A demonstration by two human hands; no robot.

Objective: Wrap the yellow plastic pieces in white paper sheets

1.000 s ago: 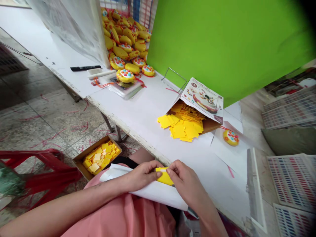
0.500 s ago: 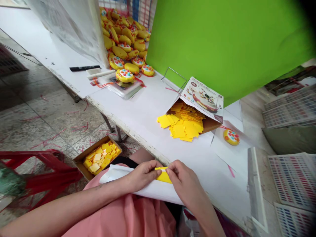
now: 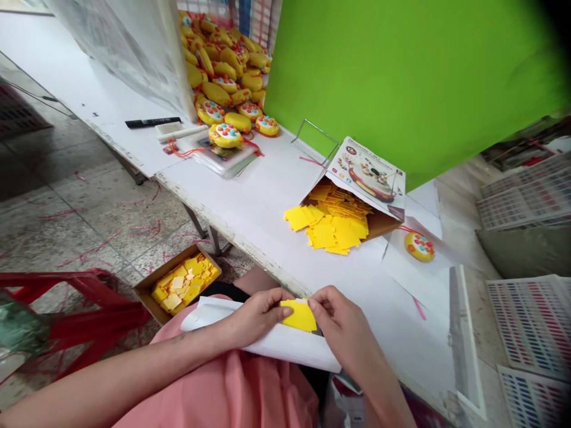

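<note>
Inspecting, we find left hand and right hand clamped on a yellow card at its nine and two o'clock; carton beyond, at one.

A white, chipped table runs diagonally from the upper left to the lower right. A green panel fills the upper right. Speckled floor tiles show at left, with a red stool at lower left. Slatted crates line the right edge.
</note>
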